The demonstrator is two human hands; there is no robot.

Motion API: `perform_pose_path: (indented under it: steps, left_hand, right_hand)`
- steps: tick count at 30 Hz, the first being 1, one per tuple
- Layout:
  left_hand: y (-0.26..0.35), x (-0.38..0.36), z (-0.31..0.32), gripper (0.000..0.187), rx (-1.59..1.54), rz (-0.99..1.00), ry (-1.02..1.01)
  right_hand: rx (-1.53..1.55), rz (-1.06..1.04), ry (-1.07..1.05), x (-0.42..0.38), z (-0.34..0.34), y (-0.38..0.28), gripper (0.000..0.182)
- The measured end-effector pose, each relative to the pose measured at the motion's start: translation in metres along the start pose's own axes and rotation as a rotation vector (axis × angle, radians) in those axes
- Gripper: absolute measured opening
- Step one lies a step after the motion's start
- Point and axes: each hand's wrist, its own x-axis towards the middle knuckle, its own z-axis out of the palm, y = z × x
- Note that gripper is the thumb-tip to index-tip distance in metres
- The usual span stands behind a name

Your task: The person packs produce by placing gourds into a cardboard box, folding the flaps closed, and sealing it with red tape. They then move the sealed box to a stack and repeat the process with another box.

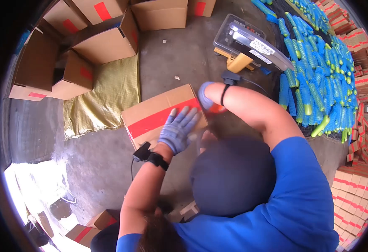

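A closed cardboard box (pixel 163 99) lies on the floor in front of me, with a wide strip of red tape (pixel 150 122) along its top seam. My left hand (pixel 178 131), in a grey-blue knit glove, rests flat on the box with its fingers spread over the tape. At the box's right end is my right hand (pixel 206 95), also gloved, its fingers curled and mostly turned out of sight. Just below that hand shows an orange-red object (pixel 216 109), partly covered by the wrist; I cannot tell what it is.
Open cartons (pixel 104 44) stand at upper left, beside a yellow woven sheet (pixel 102 96). A scale (pixel 251 46) sits at upper right. Beyond it, green vegetables in blue net sleeves (pixel 318 80) cover a dark sheet. Stacked cartons (pixel 356 197) line the right side.
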Motion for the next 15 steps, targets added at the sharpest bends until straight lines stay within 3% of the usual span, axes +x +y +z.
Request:
perform_pose_path:
  steps: [1, 2, 3, 5, 7, 8, 9, 10, 11, 12, 14, 15]
  left_hand:
    - [-0.01, 0.006, -0.005, 0.084, 0.001, -0.007, 0.001]
    - [-0.018, 0.009, -0.013, 0.081, 0.09, -0.133, 0.021]
    - [-0.023, 0.012, -0.02, 0.078, 0.174, -0.258, 0.04]
    - [-0.054, -0.006, -0.037, 0.076, 0.24, -0.594, 0.114]
    - [-0.081, -0.032, -0.058, 0.08, 0.288, -0.8, 0.141]
    - [-0.104, -0.046, -0.056, 0.076, 0.165, -0.769, 0.174]
    - [-0.108, -0.052, -0.057, 0.072, 0.114, -0.766, 0.19]
    - [-0.107, -0.054, -0.063, 0.069, 0.067, -0.763, 0.209]
    - [-0.1, -0.056, -0.065, 0.069, 0.075, -0.768, 0.211]
    - [-0.083, -0.056, -0.071, 0.067, 0.084, -0.917, 0.123]
    - [-0.067, -0.075, -0.053, 0.066, 0.052, -1.095, 0.047]
    - [-0.061, -0.085, -0.036, 0.071, -0.144, -1.12, 0.031]
  right_hand:
    - [0.089, -0.17, 0.0, -0.016, 0.008, -0.007, 0.044]
    - [0.079, -0.063, -0.081, -0.025, 0.015, -0.016, 0.046]
    - [0.188, -0.027, -0.02, -0.068, 0.015, -0.033, 0.051]
    - [0.34, -0.199, 0.039, -0.103, 0.033, -0.048, 0.056]
    - [0.609, -0.411, 0.302, -0.087, 0.085, -0.035, 0.058]
    - [0.789, -0.493, 0.484, -0.073, 0.115, -0.037, 0.059]
    - [0.776, -0.428, 0.621, -0.076, 0.125, -0.046, 0.06]
    - [0.771, -0.435, 0.625, -0.071, 0.135, -0.055, 0.06]
    - [1.104, -0.455, 0.81, -0.063, 0.144, -0.064, 0.058]
    - [1.442, -0.467, 0.986, -0.053, 0.152, -0.067, 0.057]
    - [1.468, -0.459, 0.986, -0.037, 0.148, -0.061, 0.066]
    - [1.324, -0.357, 1.168, -0.03, 0.142, -0.059, 0.068]
